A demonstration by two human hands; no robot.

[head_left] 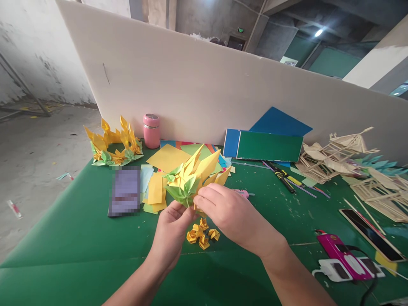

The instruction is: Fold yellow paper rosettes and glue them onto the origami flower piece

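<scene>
Between my two hands is a folded paper crown [204,168] with tall yellow points and green leaf pieces. My left hand [174,227] pinches its lower green edge from below. My right hand [225,208] is closed on its right side, the fingertips partly hidden against the paper. Under the hands, several small yellow paper roses [200,233] lie in a cluster on the green table. A similar crown [114,142], ringed with yellow points, roses and green leaves, stands at the far left.
Behind the sheets of coloured paper [168,158] rises a pale board [191,89]. A pink flask [151,131] stands near the finished-looking crown. To the right are a green panel [269,145], wooden stick models [321,159], a phone [371,233] and a magenta power strip [342,255].
</scene>
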